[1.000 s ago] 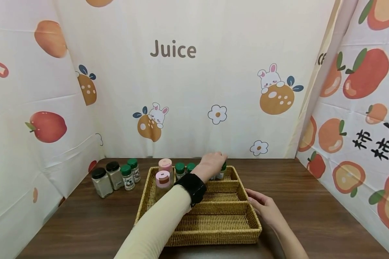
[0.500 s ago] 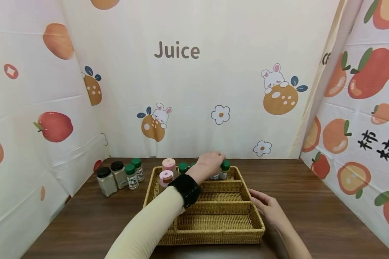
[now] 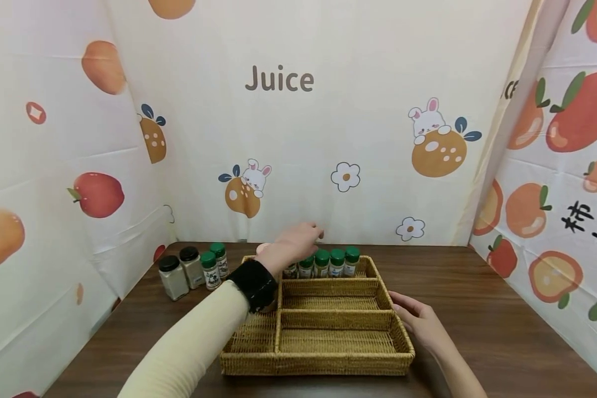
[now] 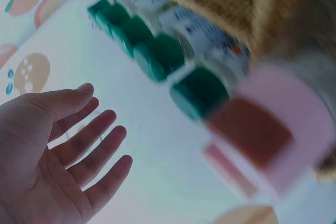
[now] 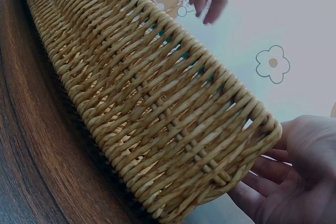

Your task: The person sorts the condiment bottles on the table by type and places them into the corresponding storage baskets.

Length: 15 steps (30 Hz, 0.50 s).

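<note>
My left hand (image 3: 293, 241) hovers over the back of the woven basket (image 3: 318, 365), fingers spread and holding nothing in the left wrist view. Beneath and beside it, a row of several green-capped spice bottles (image 3: 336, 262) stands in the back compartment. A bottle with a pink lid (image 4: 310, 114) shows blurred in the left wrist view; in the head view my left arm hides most of the pink-lidded bottles in the left compartment. My right hand (image 3: 420, 320) touches the basket's right side with fairly straight fingers, seen at the woven corner in the right wrist view.
Left of the basket on the dark wooden table (image 3: 477, 331) stand two black-capped jars (image 3: 173, 277) and two green-capped bottles (image 3: 211, 271). The middle and front right compartments show bare weave. A printed fabric backdrop (image 3: 378, 138) rises behind and at both sides.
My left hand has left the right end of the green-capped bottles and moved left, uncovering the row. The head view has shifted slightly; my right hand stays at the basket's side.
</note>
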### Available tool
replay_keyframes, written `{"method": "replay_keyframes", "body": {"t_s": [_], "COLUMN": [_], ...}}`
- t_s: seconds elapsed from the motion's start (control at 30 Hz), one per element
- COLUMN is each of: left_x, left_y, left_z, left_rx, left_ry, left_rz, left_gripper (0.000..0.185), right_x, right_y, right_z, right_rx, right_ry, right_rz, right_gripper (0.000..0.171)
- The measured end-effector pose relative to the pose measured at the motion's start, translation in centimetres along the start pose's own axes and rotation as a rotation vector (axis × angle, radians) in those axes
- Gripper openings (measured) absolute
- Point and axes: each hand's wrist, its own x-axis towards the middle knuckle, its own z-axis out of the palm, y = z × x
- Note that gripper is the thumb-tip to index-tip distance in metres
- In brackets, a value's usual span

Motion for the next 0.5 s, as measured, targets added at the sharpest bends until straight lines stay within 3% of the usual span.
{"method": "replay_keyframes", "body": {"t_s": [0.17,0.5], "left_x": [-1.7,-5.7], "left_y": [-2.9,-8.0], "left_z": [-1.0,-2.6], "left_rx": [-0.050,-0.002], "left_ry": [0.036,0.098], "left_rz": [-0.020,-0.096], "left_gripper": [0.028,0.023], "right_x": [0.0,0.2], "right_y": [0.1,0.3], "right_z": [-0.1,-0.1], "right_rx": [-0.016,0.007], "right_ry": [0.007,-0.005], "right_rz": [0.002,-0.014], "right_gripper": [0.053,0.054]}}
